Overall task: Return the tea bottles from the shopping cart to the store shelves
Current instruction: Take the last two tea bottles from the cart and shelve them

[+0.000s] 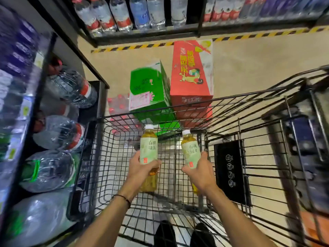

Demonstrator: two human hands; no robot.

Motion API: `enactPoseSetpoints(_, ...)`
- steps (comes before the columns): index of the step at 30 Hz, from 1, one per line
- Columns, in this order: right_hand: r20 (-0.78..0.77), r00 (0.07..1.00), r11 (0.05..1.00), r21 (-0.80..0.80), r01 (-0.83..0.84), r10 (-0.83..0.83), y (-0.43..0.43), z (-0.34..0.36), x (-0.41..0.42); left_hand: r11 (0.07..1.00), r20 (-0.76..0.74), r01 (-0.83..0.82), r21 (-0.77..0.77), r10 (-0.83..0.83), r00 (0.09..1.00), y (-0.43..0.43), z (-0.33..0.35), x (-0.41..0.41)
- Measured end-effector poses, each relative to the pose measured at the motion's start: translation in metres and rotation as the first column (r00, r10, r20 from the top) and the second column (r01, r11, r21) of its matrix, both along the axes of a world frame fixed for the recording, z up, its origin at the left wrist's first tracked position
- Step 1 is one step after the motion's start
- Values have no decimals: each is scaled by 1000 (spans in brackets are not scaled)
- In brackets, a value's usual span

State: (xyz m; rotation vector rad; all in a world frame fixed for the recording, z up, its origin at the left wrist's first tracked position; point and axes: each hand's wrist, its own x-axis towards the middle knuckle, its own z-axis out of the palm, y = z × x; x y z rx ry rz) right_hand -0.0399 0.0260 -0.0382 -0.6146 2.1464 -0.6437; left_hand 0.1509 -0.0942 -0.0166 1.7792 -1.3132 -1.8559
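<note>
I hold two tea bottles above the black wire shopping cart (231,111). Each has a white cap, yellow-green tea and a pale green label. My left hand (140,172) grips the left tea bottle (148,147) round its middle. My right hand (200,172) grips the right tea bottle (189,150), which tilts slightly left. Both bottles are upright over the cart's basket. No other bottle shows in the basket beneath them.
A dark shelf unit (99,97) on the left holds large water jugs (71,86). A far shelf (160,32) carries water bottles. A green carton (149,90), a red carton (192,72) and a pack of red-capped bottles (118,104) stand on the floor beyond the cart.
</note>
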Motion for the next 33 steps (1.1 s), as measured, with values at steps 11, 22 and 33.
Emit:
enactPoseSetpoints(11,-71,997,955,-296,9,-31,-26,179,-15,975,-64,-81,-205,69,996,-14,175,13)
enactPoseSetpoints(22,-138,989,788,-604,-119,44,-53,338,0,829,-131,-283,-483,251,959,-7,325,49)
enactPoseSetpoints(33,-191,941,513,-799,-313,278,-81,473,92,546,-245,-550,-632,532,810,41,459,150)
